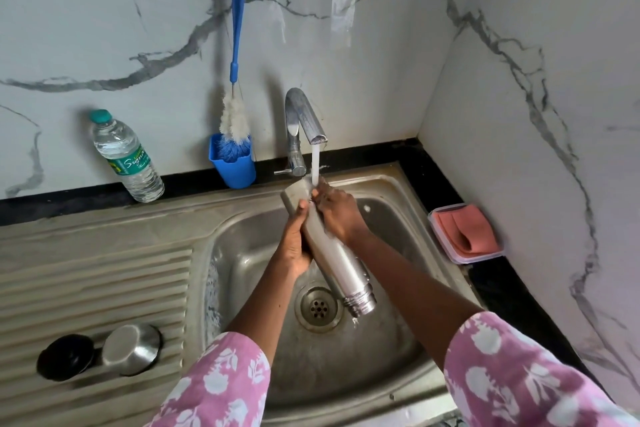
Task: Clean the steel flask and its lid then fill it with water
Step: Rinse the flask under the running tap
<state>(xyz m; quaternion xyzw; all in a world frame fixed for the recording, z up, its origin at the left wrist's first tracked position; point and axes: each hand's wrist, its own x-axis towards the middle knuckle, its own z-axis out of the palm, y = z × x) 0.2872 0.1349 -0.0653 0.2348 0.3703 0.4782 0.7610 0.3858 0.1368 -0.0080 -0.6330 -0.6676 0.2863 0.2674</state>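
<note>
Two pink floral sleeves [221, 388] lead to two hands: left hand [294, 248] and right hand [338, 215] both wrap round one steel flask [334, 255], tilted mouth-down over the sink [394, 343] under one running tap [304, 118]; one steel cap [131, 348] and one black stopper [65, 357] lie side by side on the drainboard [86, 288]

Silver flask [325, 246], blue brush [237, 28], pink floral sleeves [519, 374]

Tap [304, 114] and flask [334, 255] crowd the sink [388, 367] rearward (under running water); front open.
</note>
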